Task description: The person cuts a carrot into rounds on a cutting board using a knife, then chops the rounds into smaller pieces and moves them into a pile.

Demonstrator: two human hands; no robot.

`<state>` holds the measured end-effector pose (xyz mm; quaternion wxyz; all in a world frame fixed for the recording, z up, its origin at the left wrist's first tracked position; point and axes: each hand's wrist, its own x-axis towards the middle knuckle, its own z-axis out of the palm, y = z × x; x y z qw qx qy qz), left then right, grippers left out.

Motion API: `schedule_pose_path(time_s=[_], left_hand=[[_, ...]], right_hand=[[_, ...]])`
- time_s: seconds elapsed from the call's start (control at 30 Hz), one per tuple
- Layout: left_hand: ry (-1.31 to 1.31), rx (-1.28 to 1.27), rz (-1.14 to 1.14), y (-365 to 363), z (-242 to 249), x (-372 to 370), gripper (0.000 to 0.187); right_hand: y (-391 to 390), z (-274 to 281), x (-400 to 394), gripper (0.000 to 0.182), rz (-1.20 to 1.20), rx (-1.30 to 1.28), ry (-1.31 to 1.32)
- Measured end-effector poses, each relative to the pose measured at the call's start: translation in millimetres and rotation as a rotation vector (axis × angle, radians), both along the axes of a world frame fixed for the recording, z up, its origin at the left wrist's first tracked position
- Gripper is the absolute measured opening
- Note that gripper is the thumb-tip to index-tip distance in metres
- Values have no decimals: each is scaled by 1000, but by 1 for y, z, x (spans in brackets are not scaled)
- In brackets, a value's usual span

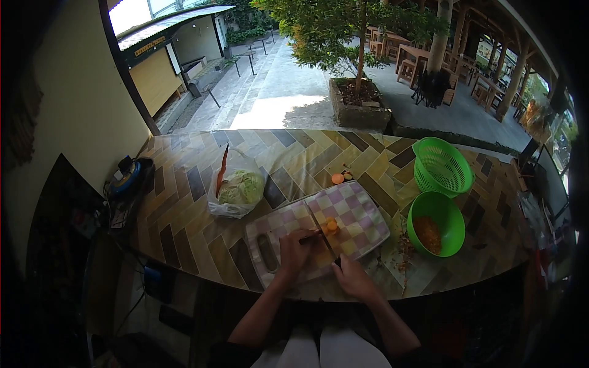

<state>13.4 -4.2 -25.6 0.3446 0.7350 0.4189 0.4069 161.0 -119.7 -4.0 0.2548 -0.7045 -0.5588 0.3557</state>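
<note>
A checkered cutting board (362, 208) with a handle slot lies on the table. My right hand (356, 280) grips the dark handle of a knife (321, 229), whose blade slants across the board. Left of the blade, my left hand (294, 251) is closed, its fingertips near the edge. A small dark reddish thing shows at those fingertips, too shaded to name. Orange carrot pieces (332, 226) lie just right of the blade.
A plastic bag of cabbage (242, 187) stands left of the board. Carrot ends (337, 178) lie beyond it. At right are a green colander (442, 165) and a green bowl (451, 218) with shredded orange food (426, 234). Peelings (404, 251) lie beside the bowl.
</note>
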Motion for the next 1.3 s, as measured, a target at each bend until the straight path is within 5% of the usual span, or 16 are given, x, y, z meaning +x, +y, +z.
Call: schedule_pose_path(time_s=[0.33, 0.67, 1.07, 1.3], left_hand=[[-49, -40, -20, 2, -4, 0, 22], [-78, -22, 17, -2, -2, 2, 20], [-25, 116, -22, 3, -9, -4, 19], [-63, -72, 11, 2, -8, -1, 18]], right_hand=[[32, -7, -11, 29, -8, 23, -80], [-15, 7, 0, 32, -3, -91, 39], [-10, -15, 6, 31, -105, 115, -19], [-23, 1, -1, 30, -78, 123, 36]])
